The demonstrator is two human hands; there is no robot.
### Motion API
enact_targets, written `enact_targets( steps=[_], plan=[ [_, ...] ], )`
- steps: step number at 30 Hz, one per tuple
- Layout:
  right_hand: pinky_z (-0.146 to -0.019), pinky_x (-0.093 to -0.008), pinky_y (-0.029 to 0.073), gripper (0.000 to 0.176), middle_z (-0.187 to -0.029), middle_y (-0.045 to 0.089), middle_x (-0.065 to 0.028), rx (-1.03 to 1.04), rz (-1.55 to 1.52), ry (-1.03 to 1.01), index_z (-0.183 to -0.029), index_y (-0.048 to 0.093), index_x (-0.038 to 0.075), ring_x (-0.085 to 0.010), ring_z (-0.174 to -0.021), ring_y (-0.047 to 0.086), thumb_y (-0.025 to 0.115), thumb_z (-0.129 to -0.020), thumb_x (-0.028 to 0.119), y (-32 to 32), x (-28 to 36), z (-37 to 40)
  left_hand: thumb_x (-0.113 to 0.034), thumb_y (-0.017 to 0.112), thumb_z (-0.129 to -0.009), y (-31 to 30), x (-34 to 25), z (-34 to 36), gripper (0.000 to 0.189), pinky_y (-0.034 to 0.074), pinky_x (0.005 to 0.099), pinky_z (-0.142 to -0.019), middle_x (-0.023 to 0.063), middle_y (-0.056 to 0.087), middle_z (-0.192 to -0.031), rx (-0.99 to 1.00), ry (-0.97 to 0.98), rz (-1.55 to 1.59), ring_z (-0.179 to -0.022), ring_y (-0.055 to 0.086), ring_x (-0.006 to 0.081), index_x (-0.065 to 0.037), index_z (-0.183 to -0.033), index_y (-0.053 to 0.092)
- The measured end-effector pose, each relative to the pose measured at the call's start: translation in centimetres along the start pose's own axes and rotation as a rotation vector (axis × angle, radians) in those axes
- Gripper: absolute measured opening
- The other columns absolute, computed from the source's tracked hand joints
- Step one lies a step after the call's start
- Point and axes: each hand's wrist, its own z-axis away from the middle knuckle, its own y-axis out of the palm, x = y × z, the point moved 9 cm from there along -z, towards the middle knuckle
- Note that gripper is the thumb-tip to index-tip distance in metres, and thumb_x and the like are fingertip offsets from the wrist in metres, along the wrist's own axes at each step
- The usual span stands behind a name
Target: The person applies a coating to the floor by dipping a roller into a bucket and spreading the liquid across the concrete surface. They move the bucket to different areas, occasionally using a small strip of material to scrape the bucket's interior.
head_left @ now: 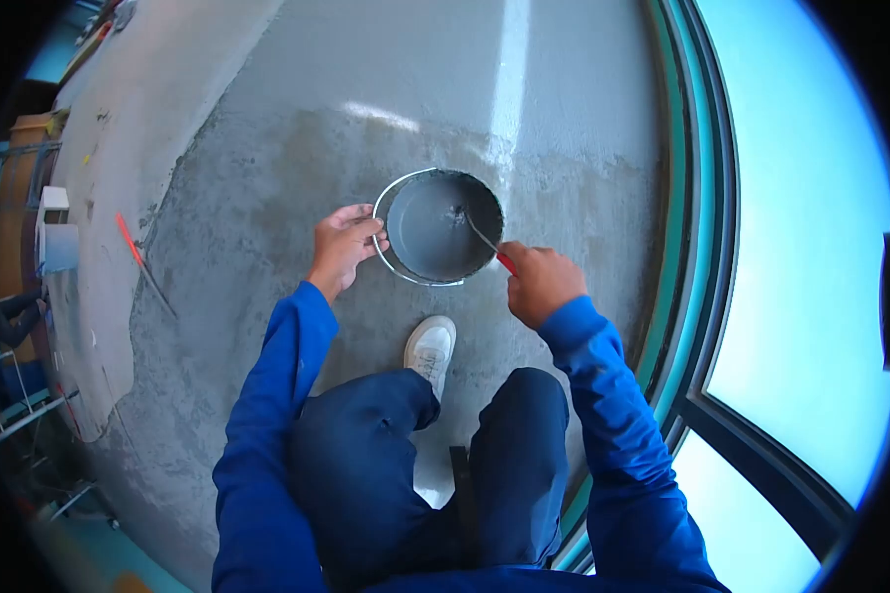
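Note:
A round dark bucket (399,237) stands in front of me, with smooth grey wet mix (435,242) inside. My left hand (338,247) is at its left side, fingers closed around the thin wire handle (390,265) near the rim. In my right hand (546,285), closed in a fist, is a red-handled trowel (506,262). Its thin metal shank reaches over the right rim into the bucket. The blade is mostly sunk in the mix, so its shape is hidden.
Rough grey floor (267,198) surrounds the bucket, with a smoother wet-looking layer (396,59) beyond. A window frame (697,296) runs along the right. On the left lie a red-and-grey stick-like tool (131,240) and a pale container (59,247). Another person (10,318) is at the far left.

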Motion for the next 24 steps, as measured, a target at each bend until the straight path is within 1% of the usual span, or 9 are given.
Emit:
enact_targets(
  steps=[3, 7, 10, 13, 14, 17, 20, 23, 24],
  plan=[
    [-0.068, -0.0444, 0.053, 0.036, -0.091, 0.065, -0.0137, -0.140, -0.006, -0.041, -0.115, 0.057, 0.014, -0.0362, -0.080, 0.065, 0.057, -0.079, 0.009, -2.1, 0.0, 3.9, -0.002, 0.062, -0.085, 0.4, -0.3, 1.0, 0.024, 0.056, 0.0378, -0.075, 0.0090, 0.061, -0.091, -0.004, 0.007, 0.041, -0.079, 0.063, 0.0193, 0.001, -0.108, 0.056],
    [-0.074, -0.0446, 0.052, 0.039, -0.105, 0.065, -0.0130, -0.266, -0.128, 0.005, -0.119, 0.056, 0.016, -0.0365, -0.089, 0.063, 0.060, -0.080, 0.012, -2.1, -1.6, 9.9, -0.002, 0.060, -0.086, 1.3, 0.6, 2.1, 0.023, 0.057, 0.0389, -0.075, 0.0091, 0.060, -0.089, 0.006, -0.061, 0.108, -0.081, 0.063, 0.0212, 0.000, -0.108, 0.054],
    [-0.075, -0.0463, 0.051, 0.042, -0.106, 0.064, -0.0152, -0.338, -0.204, 0.038, -0.122, 0.052, 0.016, -0.0382, -0.089, 0.063, 0.062, -0.081, 0.013, -0.7, -3.8, 12.6, -0.001, 0.059, -0.085, 3.5, -0.9, 2.2, 0.024, 0.057, 0.0406, -0.071, 0.0089, 0.059, -0.083, 0.033, -0.029, -0.068, -0.073, 0.062, 0.0217, 0.002, -0.108, 0.053],
    [-0.075, -0.0476, 0.051, 0.041, -0.102, 0.065, -0.0180, -0.416, -0.346, 0.046, -0.122, 0.052, 0.015, -0.0398, -0.089, 0.063, 0.062, -0.082, 0.014, 1.2, -5.1, 13.4, -0.001, 0.057, -0.085, 5.4, -2.5, 2.9, 0.020, 0.057, 0.0408, -0.072, 0.0095, 0.059, -0.084, 0.050, -0.045, -0.220, -0.074, 0.063, 0.0221, 0.002, -0.104, 0.054],
    [-0.076, -0.0484, 0.050, 0.039, -0.098, 0.065, -0.0206, -0.406, -0.409, 0.061, -0.121, 0.053, 0.014, -0.0415, -0.089, 0.062, 0.063, -0.083, 0.015, 1.6, -5.4, 13.5, -0.001, 0.057, -0.084, 5.6, -3.3, 3.4, 0.017, 0.057, 0.0400, -0.070, 0.0102, 0.059, -0.085, 0.023, -0.022, -0.280, -0.075, 0.063, 0.0223, 0.002, -0.100, 0.054],
    [-0.077, -0.0475, 0.051, 0.039, -0.098, 0.066, -0.0199, -0.336, -0.523, 0.111, -0.121, 0.052, 0.015, -0.0426, -0.090, 0.063, 0.061, -0.084, 0.018, 3.2, -6.4, 13.4, -0.002, 0.059, -0.083, 5.8, -4.3, 3.5, 0.016, 0.057, 0.0390, -0.066, 0.0105, 0.060, -0.084, -0.003, 0.019, -0.579, -0.074, 0.064, 0.0216, 0.002, -0.098, 0.054],
    [-0.074, -0.0434, 0.051, 0.038, -0.090, 0.067, -0.0204, -0.401, -0.701, 0.060, -0.120, 0.055, 0.010, -0.0376, -0.083, 0.066, 0.062, -0.083, 0.020, 4.8, -7.3, 13.5, -0.003, 0.061, -0.081, 5.4, -4.2, 2.2, 0.018, 0.057, 0.0373, -0.060, 0.0096, 0.059, -0.080, 0.001, 0.055, -0.684, -0.069, 0.062, 0.0198, 0.001, -0.098, 0.054],
    [-0.075, -0.0390, 0.051, 0.041, -0.086, 0.067, -0.0190, -0.274, -0.921, 0.092, -0.119, 0.055, 0.005, -0.0297, -0.078, 0.066, 0.063, -0.082, 0.020, 6.3, -8.1, 13.6, -0.003, 0.061, -0.081, 5.9, -4.4, 2.9, 0.014, 0.056, 0.0356, -0.055, 0.0084, 0.058, -0.074, -0.029, 0.061, -0.650, -0.064, 0.061, 0.0186, -0.002, -0.094, 0.055],
    [-0.059, -0.0349, 0.049, 0.040, -0.077, 0.064, -0.0134, -0.295, -0.985, 0.084, -0.119, 0.055, 0.003, -0.0208, -0.062, 0.061, 0.063, -0.083, 0.020, 7.2, -9.0, 13.6, -0.004, 0.062, -0.081, 5.8, -4.4, 2.5, 0.009, 0.055, 0.0344, -0.053, 0.0080, 0.058, -0.073, -0.045, 0.092, -0.645, -0.062, 0.060, 0.0182, -0.003, -0.089, 0.056]
  ],
)
